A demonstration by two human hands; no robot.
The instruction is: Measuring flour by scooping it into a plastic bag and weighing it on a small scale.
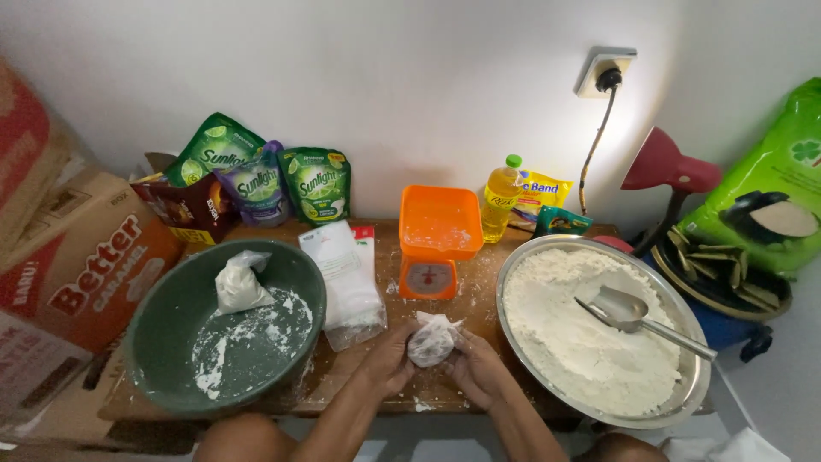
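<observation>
Both hands, left hand [389,364] and right hand [475,368], clamp together on a small flour bag [432,340] at the counter's [376,389] front edge, likely for tying. Flour tray [694,389] sits right, scale [438,242] behind, green bowl [167,338] left with another filled bag [239,285].

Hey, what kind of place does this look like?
Probably a small home workspace for bagging flour: a metal basin of flour with a scoop, an orange scale, and both hands holding a small filled plastic bag.

Green soap pouches: three [214,147] [256,184] [318,181]
Filled small bags: two [432,340] [238,284]
Basins: two [154,342] [697,376]
Scales: one [439,241]
Oil bottles: one [500,198]
Scoops: one [623,310]
</observation>
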